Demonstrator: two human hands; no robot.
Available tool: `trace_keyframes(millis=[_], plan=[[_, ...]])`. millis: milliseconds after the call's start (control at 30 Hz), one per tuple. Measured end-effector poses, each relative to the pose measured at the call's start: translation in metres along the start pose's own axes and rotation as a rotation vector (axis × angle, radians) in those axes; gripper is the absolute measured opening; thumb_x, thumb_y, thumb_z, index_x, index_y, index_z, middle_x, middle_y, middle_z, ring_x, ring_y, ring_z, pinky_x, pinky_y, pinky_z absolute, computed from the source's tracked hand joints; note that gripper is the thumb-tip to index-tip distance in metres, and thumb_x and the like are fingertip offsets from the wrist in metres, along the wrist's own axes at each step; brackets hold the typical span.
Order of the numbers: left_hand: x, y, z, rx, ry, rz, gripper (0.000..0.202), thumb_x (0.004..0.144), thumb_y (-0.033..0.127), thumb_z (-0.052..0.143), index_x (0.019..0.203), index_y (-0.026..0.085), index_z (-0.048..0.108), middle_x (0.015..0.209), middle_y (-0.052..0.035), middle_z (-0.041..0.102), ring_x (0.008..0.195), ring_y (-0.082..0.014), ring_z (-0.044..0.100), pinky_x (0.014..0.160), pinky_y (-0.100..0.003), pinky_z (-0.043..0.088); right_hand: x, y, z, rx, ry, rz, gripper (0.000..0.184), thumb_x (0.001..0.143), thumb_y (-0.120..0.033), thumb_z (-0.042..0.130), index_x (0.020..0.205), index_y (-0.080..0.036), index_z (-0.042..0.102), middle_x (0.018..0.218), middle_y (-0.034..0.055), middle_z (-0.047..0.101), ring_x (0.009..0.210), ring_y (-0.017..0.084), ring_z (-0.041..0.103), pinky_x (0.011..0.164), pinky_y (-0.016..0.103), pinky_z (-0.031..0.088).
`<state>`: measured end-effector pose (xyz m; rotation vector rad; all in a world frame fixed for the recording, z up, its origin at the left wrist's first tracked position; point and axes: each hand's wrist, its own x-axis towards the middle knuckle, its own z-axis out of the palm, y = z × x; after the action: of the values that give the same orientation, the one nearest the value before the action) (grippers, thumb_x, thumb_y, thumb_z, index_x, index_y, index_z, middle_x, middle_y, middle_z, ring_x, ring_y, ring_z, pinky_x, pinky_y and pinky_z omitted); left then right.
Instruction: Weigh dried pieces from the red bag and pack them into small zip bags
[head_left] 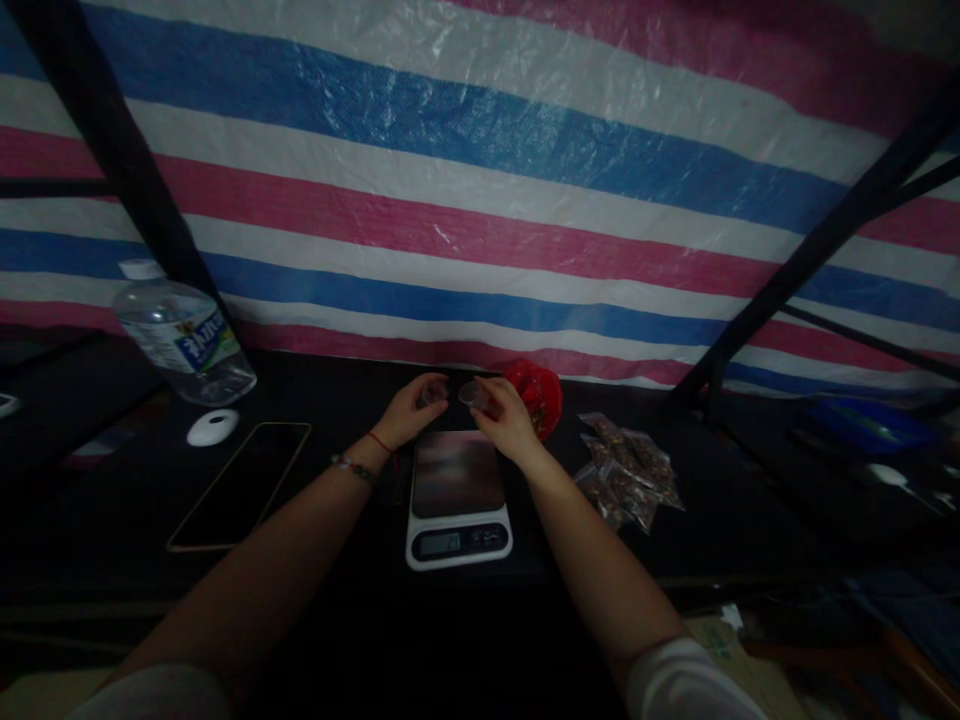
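Above the far edge of a digital kitchen scale (pixel 459 480), my left hand (pixel 409 412) is closed around a small clear plastic cup (pixel 433 392). My right hand (pixel 511 422) pinches a second small clear cup (pixel 472 394), its round rim facing left. A narrow gap separates the two cups, and I cannot make out what is inside them. Nothing rests on the scale's metal plate; its lit display is too small to read surely. Just behind my right hand sits a red plastic bag (pixel 541 395), open, with small brownish pieces inside.
Several zip bags of dried brownish pieces (pixel 634 465) lie to the right. Leftward are a phone (pixel 241 485), a white mouse (pixel 213 427) and a large water bottle (pixel 184 335). A striped plastic sheet (pixel 465 200) and dark frame bars bound the black table.
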<state>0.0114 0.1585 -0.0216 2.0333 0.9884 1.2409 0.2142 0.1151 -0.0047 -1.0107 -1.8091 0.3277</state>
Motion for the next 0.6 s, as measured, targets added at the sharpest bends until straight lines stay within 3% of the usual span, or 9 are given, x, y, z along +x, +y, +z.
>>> trace_keyframes(millis=[167,333,433,600], plan=[[0.005,-0.009,-0.01,0.285,0.096,0.021,0.053,0.075,0.039,0.061,0.121,0.017,0.052,0.105,-0.0076,0.065,0.096,-0.023,0.06,0.089,-0.038,0.046,-0.006,0.007,0.013,0.122,-0.05,0.102,0.045,0.071,-0.015,0.063,0.116,-0.021,0.059,0.115,0.0086,0.055,0.104,0.019,0.057,0.086,0.034,0.052],[0.007,-0.014,-0.011,0.715,-0.062,-0.171,0.054,0.075,0.044,0.058,0.125,0.023,0.054,0.119,-0.0077,0.063,0.114,-0.0313,0.052,0.096,-0.044,0.039,-0.006,0.01,0.02,0.264,-0.085,0.194,0.049,0.07,-0.019,0.066,0.118,-0.02,0.055,0.114,0.0074,0.058,0.101,0.018,0.06,0.085,0.032,0.053],[0.005,-0.015,-0.006,0.769,-0.174,-0.213,0.056,0.075,0.046,0.057,0.127,0.025,0.053,0.124,-0.007,0.061,0.117,-0.0321,0.051,0.096,-0.044,0.038,0.006,0.008,-0.007,0.157,-0.03,0.2,0.05,0.071,-0.02,0.066,0.12,-0.021,0.055,0.115,0.0074,0.06,0.103,0.019,0.059,0.09,0.034,0.05],[0.006,-0.014,-0.003,0.759,-0.221,-0.218,0.075,0.069,0.063,0.06,0.132,0.023,0.049,0.131,-0.0083,0.057,0.12,-0.0322,0.049,0.098,-0.045,0.037,0.027,0.021,-0.081,-0.149,0.002,0.161,0.046,0.07,-0.014,0.064,0.116,-0.019,0.059,0.115,0.0082,0.063,0.105,0.021,0.058,0.096,0.039,0.045]])
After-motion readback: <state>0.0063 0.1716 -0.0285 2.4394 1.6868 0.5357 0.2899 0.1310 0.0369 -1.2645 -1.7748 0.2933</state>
